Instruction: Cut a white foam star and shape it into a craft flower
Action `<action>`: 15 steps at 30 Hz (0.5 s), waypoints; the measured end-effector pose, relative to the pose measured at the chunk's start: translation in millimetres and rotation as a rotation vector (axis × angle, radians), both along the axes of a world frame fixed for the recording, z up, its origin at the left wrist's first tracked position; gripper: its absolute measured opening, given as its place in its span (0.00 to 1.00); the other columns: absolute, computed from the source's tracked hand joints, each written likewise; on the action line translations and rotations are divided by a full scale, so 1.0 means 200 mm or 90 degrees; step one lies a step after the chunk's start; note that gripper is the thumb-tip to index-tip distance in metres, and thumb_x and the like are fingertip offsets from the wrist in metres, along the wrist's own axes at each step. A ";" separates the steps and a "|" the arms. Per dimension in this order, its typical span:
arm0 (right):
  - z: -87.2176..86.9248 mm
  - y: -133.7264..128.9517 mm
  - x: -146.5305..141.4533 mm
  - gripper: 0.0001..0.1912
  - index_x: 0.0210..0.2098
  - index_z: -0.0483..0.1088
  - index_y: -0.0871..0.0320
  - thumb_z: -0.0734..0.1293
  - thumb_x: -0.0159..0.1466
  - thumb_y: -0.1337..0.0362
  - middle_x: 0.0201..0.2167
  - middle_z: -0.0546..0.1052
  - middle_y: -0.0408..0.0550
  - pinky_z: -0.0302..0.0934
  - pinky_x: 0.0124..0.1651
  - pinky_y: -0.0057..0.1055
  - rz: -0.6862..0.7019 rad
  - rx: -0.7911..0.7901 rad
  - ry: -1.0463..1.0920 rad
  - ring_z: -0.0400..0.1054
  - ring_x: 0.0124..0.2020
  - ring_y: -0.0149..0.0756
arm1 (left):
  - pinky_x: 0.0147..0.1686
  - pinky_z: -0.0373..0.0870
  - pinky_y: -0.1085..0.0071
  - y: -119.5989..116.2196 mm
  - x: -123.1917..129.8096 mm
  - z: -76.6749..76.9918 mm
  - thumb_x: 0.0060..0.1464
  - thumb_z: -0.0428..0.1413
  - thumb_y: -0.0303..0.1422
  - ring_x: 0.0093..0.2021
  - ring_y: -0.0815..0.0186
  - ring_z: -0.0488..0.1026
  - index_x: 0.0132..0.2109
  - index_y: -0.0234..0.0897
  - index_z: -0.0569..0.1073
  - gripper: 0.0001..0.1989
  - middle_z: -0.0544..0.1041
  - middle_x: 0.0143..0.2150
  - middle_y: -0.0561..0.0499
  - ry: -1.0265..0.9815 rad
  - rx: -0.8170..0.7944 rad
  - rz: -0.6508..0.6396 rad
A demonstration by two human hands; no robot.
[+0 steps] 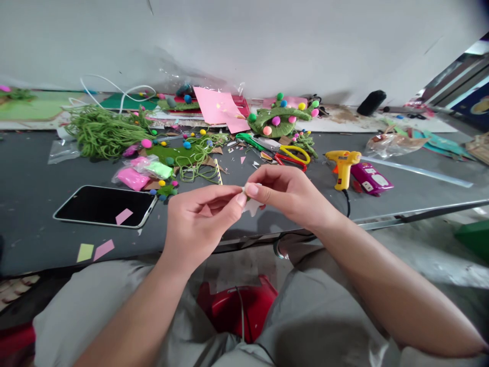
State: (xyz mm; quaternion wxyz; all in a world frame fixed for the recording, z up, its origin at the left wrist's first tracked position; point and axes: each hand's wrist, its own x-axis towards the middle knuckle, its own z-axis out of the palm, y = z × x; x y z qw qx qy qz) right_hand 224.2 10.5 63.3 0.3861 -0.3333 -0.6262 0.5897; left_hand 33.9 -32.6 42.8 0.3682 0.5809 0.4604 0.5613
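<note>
2 bare hands meet in the middle of the head view, above the near edge of a dark grey table (30, 204). The left hand (200, 221) has its thumb and forefinger brought close together at a small white piece (252, 208) with pointed edges; the right hand (284, 196) pinches the same piece from the other side. It sits between the 2 sets of fingertips, partly covered by them, with a bit of green showing beside the thumbs; its full shape I cannot tell.

Left of the left hand lies a phone (95, 204) with 1 pink slip (124, 216) on its dark screen; nearer the person, a yellow-green slip (85, 253) rests just beside another pink one. Beyond the left hand are a bright pink packet (132, 178), a tangled bundle of green yarn (101, 131) and loose pompoms.

Beyond the right hand, yellow-handled scissors (296, 152) lie among scraps, with a green wreath (278, 125) dotted with pompoms farther back. To the right of that hand, a yellow glue gun (344, 168) lies just beside a purple packet (371, 178). Below the hands, a red stool (237, 306) shows between the person's grey-clad legs.
</note>
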 end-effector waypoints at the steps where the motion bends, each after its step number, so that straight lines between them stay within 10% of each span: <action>1: 0.00 0.00 0.00 0.13 0.35 0.78 0.58 0.79 0.61 0.56 0.29 0.80 0.42 0.66 0.32 0.24 0.001 0.000 0.004 0.73 0.29 0.28 | 0.34 0.81 0.73 0.00 0.00 0.00 0.56 0.68 0.33 0.33 0.66 0.83 0.41 0.44 0.86 0.05 0.87 0.36 0.53 -0.002 0.002 -0.001; 15: 0.00 0.00 0.00 0.11 0.35 0.78 0.60 0.79 0.60 0.60 0.29 0.79 0.41 0.67 0.32 0.22 0.006 -0.018 0.026 0.74 0.29 0.27 | 0.33 0.80 0.79 0.00 0.00 0.00 0.56 0.68 0.30 0.32 0.71 0.82 0.41 0.47 0.86 0.07 0.86 0.35 0.57 -0.001 0.031 -0.008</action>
